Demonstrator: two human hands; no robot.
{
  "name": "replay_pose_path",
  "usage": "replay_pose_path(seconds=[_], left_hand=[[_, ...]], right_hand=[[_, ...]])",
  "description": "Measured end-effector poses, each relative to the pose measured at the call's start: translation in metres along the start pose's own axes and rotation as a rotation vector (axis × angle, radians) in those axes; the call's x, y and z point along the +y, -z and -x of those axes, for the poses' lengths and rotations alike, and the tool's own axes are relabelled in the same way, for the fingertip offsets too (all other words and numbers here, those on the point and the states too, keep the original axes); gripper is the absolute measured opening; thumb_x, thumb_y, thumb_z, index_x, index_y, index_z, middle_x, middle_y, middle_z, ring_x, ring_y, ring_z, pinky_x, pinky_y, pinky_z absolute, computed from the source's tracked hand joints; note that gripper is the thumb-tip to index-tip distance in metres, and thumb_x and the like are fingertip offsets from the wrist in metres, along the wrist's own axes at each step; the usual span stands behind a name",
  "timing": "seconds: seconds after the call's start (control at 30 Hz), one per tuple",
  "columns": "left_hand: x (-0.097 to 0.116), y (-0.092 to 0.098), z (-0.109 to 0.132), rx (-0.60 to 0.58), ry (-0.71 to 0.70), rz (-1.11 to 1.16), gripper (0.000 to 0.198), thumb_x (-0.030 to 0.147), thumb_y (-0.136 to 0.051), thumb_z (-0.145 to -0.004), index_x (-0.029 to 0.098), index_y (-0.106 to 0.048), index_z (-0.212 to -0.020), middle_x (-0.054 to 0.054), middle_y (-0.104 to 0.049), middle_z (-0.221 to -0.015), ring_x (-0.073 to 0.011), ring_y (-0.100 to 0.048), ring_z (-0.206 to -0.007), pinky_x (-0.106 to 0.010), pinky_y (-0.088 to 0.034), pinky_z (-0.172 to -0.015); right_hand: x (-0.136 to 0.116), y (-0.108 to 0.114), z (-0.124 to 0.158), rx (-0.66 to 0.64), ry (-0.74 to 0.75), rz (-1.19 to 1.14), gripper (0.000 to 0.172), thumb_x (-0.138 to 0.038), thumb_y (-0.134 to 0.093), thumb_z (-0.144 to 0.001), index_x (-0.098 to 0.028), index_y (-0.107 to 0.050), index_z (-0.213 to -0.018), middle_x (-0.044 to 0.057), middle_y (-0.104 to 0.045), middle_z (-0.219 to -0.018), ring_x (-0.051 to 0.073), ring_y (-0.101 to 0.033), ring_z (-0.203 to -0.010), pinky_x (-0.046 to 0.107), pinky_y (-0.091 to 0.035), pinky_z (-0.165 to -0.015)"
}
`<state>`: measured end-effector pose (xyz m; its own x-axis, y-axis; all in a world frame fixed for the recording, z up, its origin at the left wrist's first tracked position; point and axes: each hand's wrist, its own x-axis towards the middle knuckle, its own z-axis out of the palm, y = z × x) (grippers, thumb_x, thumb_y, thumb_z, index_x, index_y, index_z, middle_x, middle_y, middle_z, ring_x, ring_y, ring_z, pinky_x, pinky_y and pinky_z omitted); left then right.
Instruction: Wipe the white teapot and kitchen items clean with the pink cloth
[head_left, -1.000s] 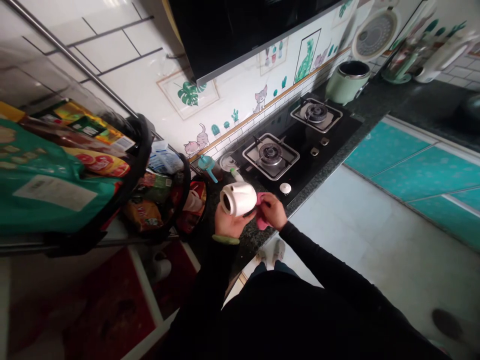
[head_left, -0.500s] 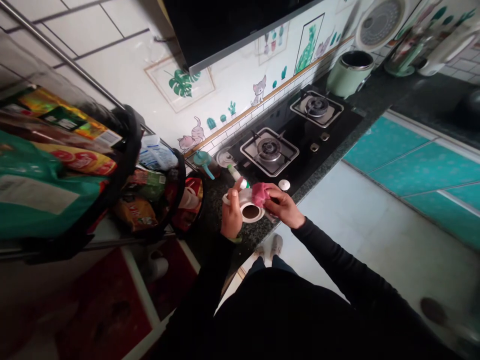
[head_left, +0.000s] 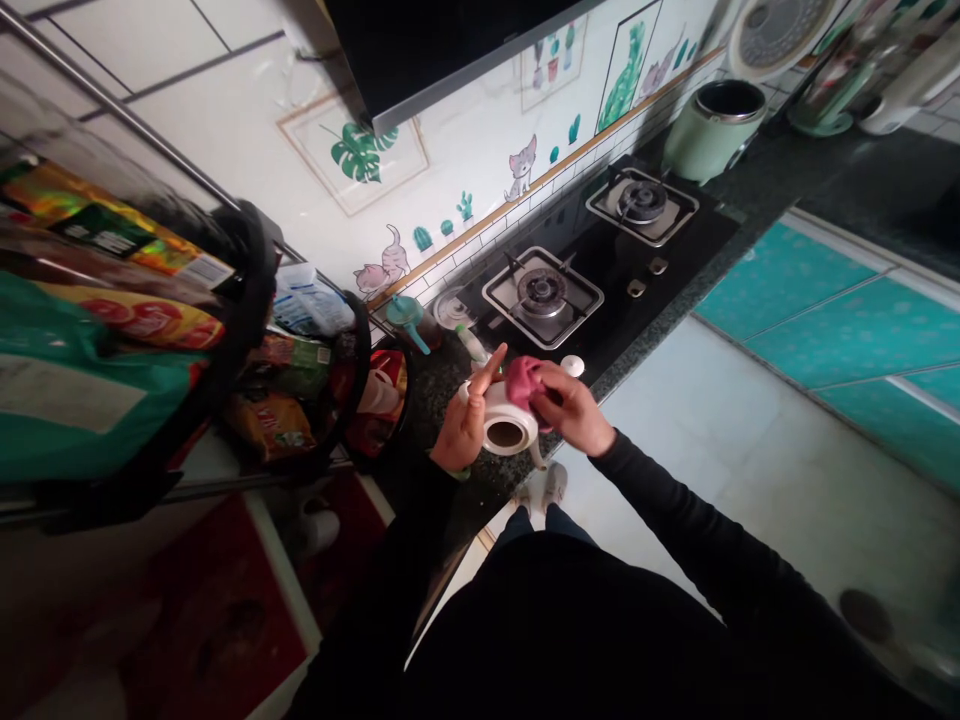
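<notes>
A white teapot is tilted with its round mouth facing me, and its spout points down to the right. My left hand grips it at the handle side, index finger stretched out. In my right hand a crumpled pink cloth is pressed against the teapot's upper side. A small white lid lies on the front edge of the hob, just beyond my right hand. Behind the teapot lies a white bottle with green ends, partly hidden by my left hand.
A black two-burner gas hob is set in the dark counter. Beyond it stands a green cooker pot. A teal-lidded jug is near the wall. On the left a black rack holds several food packets.
The teapot has turned a little, so its spout now shows at lower right. My right hand has shifted slightly with the pink cloth, and my left index finger is more extended.
</notes>
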<state>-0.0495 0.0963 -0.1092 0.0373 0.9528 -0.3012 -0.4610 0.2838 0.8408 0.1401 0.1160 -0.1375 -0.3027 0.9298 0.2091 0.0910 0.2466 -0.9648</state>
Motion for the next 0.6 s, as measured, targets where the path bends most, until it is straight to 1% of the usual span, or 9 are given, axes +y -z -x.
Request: replay_pose_path(seconds=[0.07, 0.1, 0.17, 0.27, 0.33, 0.43, 0.47, 0.53, 0.6], left_hand=[[-0.004, 0.005, -0.006, -0.018, 0.012, -0.022, 0.040, 0.008, -0.056, -0.092, 0.022, -0.075, -0.124, -0.010, -0.076, -0.127, -0.0225, -0.061, -0.138, -0.029, -0.044, -0.119], [-0.007, 0.008, -0.009, -0.005, 0.018, -0.021, 0.043, 0.006, -0.057, -0.090, 0.024, -0.074, -0.125, -0.009, -0.077, -0.125, -0.0217, -0.060, -0.139, -0.029, -0.043, -0.119], [-0.016, 0.012, -0.013, 0.034, 0.027, -0.040, 0.046, 0.005, -0.061, -0.087, 0.026, -0.074, -0.126, -0.007, -0.078, -0.122, -0.0207, -0.061, -0.139, -0.029, -0.043, -0.120], [-0.029, 0.015, -0.015, 0.015, 0.016, -0.169, 0.044, 0.006, -0.068, -0.083, 0.025, -0.076, -0.122, -0.007, -0.077, -0.123, -0.0221, -0.061, -0.137, -0.030, -0.040, -0.121], [-0.036, 0.016, -0.014, 0.012, 0.031, -0.199, 0.041, 0.006, -0.069, -0.082, 0.023, -0.078, -0.119, -0.008, -0.077, -0.122, -0.0223, -0.062, -0.135, -0.029, -0.040, -0.121], [-0.044, 0.018, -0.015, 0.097, 0.057, -0.127, 0.037, 0.008, -0.064, -0.088, 0.022, -0.078, -0.120, -0.008, -0.078, -0.117, -0.0196, -0.063, -0.133, -0.022, -0.043, -0.113], [-0.044, 0.019, -0.017, 0.126, 0.054, -0.126, 0.035, 0.013, -0.063, -0.092, 0.022, -0.077, -0.123, -0.007, -0.078, -0.114, -0.0188, -0.065, -0.127, -0.021, -0.046, -0.108], [-0.042, 0.025, -0.024, 0.192, 0.022, -0.147, 0.034, 0.030, -0.057, -0.102, 0.021, -0.075, -0.130, -0.006, -0.078, -0.107, -0.0174, -0.071, -0.104, -0.021, -0.052, -0.092], [-0.034, 0.037, -0.034, 0.279, -0.041, -0.151, 0.047, 0.047, -0.046, -0.107, 0.019, -0.071, -0.136, -0.005, -0.077, -0.097, -0.0159, -0.066, -0.083, -0.024, -0.051, -0.077]], right_hand=[[-0.004, -0.007, 0.002, -0.111, 0.141, 0.032, 0.010, -0.028, -0.063, -0.092, -0.023, -0.071, -0.093, 0.009, -0.070, -0.118, 0.026, -0.063, -0.111, 0.044, -0.049, -0.103], [-0.002, -0.011, 0.001, -0.157, 0.170, 0.033, 0.010, -0.028, -0.063, -0.093, -0.024, -0.072, -0.094, 0.009, -0.070, -0.121, 0.027, -0.063, -0.115, 0.046, -0.048, -0.107], [0.009, -0.017, 0.000, -0.192, 0.143, -0.017, 0.013, -0.034, -0.065, -0.093, -0.023, -0.073, -0.091, 0.009, -0.070, -0.116, 0.027, -0.064, -0.112, 0.046, -0.049, -0.106], [0.038, -0.022, 0.000, -0.167, -0.026, -0.184, 0.030, -0.048, -0.064, -0.096, -0.020, -0.072, -0.087, 0.008, -0.067, -0.106, 0.022, -0.065, -0.095, 0.040, -0.056, -0.091], [0.056, -0.024, 0.003, -0.145, -0.119, -0.249, 0.036, -0.053, -0.063, -0.096, -0.019, -0.071, -0.087, 0.007, -0.066, -0.105, 0.020, -0.064, -0.088, 0.036, -0.057, -0.084], [0.078, -0.027, 0.010, -0.081, -0.178, -0.237, 0.032, -0.049, -0.062, -0.096, -0.019, -0.072, -0.091, 0.007, -0.069, -0.105, 0.020, -0.064, -0.095, 0.036, -0.056, -0.092], [0.085, -0.029, 0.012, -0.050, -0.210, -0.211, 0.029, -0.046, -0.062, -0.095, -0.019, -0.072, -0.093, 0.006, -0.070, -0.105, 0.020, -0.064, -0.098, 0.036, -0.054, -0.096], [0.098, -0.032, 0.017, -0.005, -0.327, -0.145, 0.023, -0.038, -0.062, -0.089, -0.020, -0.073, -0.098, 0.004, -0.072, -0.103, 0.020, -0.064, -0.099, 0.037, -0.053, -0.099], [0.108, -0.034, 0.022, -0.001, -0.488, -0.129, 0.025, -0.035, -0.061, -0.082, -0.021, -0.073, -0.100, 0.003, -0.073, -0.097, 0.019, -0.064, -0.091, 0.035, -0.054, -0.092]])
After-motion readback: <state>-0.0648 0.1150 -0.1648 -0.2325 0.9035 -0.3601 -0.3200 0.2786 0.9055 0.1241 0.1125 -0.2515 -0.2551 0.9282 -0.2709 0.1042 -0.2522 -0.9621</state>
